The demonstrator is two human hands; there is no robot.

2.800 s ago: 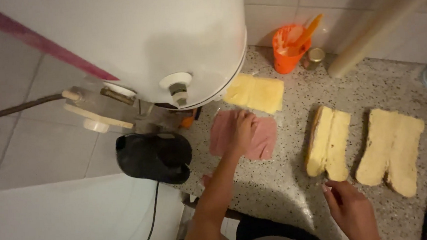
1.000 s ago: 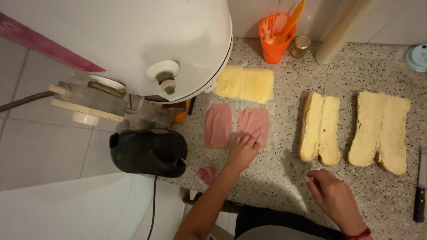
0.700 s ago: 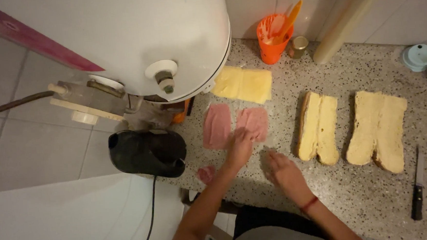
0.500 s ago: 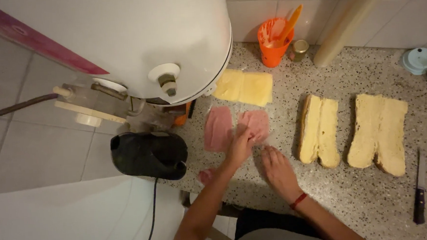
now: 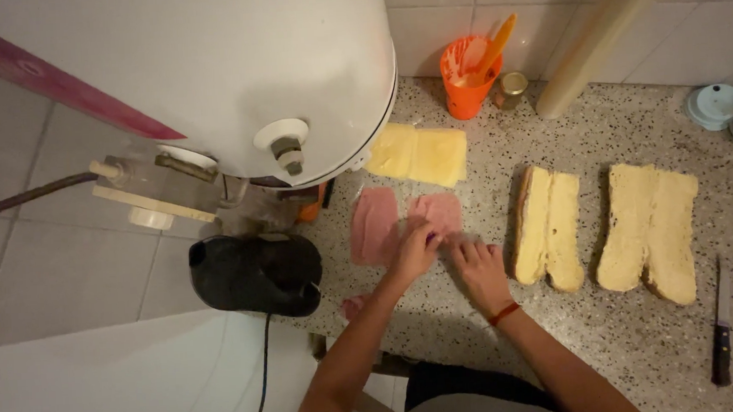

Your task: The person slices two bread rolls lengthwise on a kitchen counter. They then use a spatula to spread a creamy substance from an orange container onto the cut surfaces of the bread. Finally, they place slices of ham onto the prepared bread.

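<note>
Two pink ham slices lie side by side on the speckled counter (image 5: 474, 342). My left hand (image 5: 415, 252) pinches the near edge of the right ham slice (image 5: 438, 212). My right hand (image 5: 478, 267) rests beside it, fingertips touching the same near edge. The left ham slice (image 5: 374, 226) lies flat, untouched. Behind them sit yellow cheese slices (image 5: 418, 153). To the right are two split-open bread loaves, the smaller bread loaf (image 5: 548, 226) close to my right hand and the larger bread loaf (image 5: 648, 233) farther off.
A white water-heater tank (image 5: 209, 80) overhangs the counter's left end, with a black appliance (image 5: 257, 272) below it. An orange cup with utensils (image 5: 468, 75), a small jar (image 5: 511, 90) and a leaning roll (image 5: 600, 35) stand at the back. A knife (image 5: 720, 321) lies at the right.
My right hand has come in from the lower right to the ham, beside my left hand. The two ham slices now lie slightly apart. My view shifted a little.
</note>
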